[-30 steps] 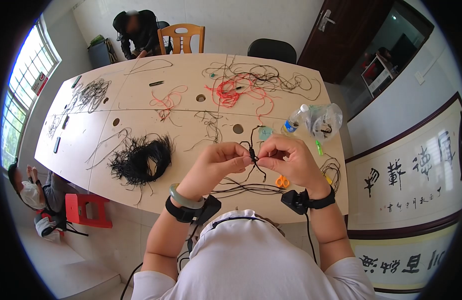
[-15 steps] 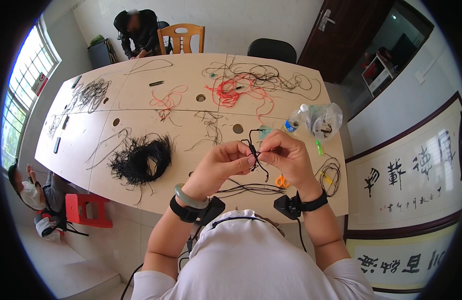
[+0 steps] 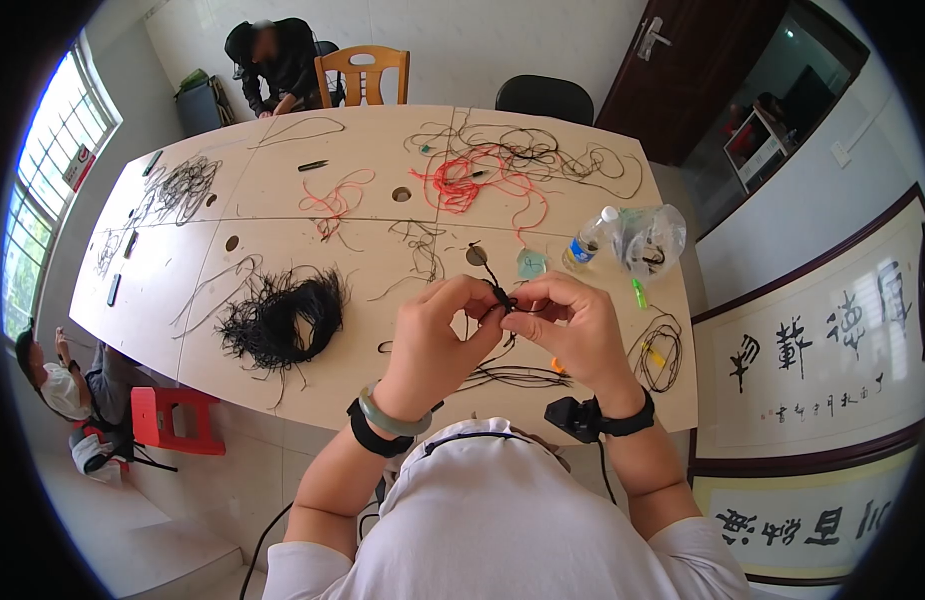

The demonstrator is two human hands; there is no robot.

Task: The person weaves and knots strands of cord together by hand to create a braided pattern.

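A knotted piece of black cord (image 3: 502, 296) is pinched between both hands above the table's near side. My left hand (image 3: 438, 335) grips it from the left, thumb and forefinger pressed together. From the right, my right hand (image 3: 573, 325) pinches it at the knot, its fingers almost touching the left ones. One cord end sticks up and to the left; other strands hang below, partly hidden by the fingers. Under the hands lie long black cords (image 3: 513, 377). Orange scissors (image 3: 559, 366) show partly beside my right hand.
On the table (image 3: 273, 200) lie a thick black cord bundle (image 3: 283, 320), red cord (image 3: 458, 185) and tangled dark cords (image 3: 183, 190). A bottle (image 3: 588, 240) and a plastic bag (image 3: 651, 245) stand right. One person (image 3: 273, 65) sits at the far side, another (image 3: 68, 380) at left.
The knotted cord has turned, its upper end now leaning up and to the left. My left hand has rolled over it, and my right hand has shifted slightly, covering more of the scissors.
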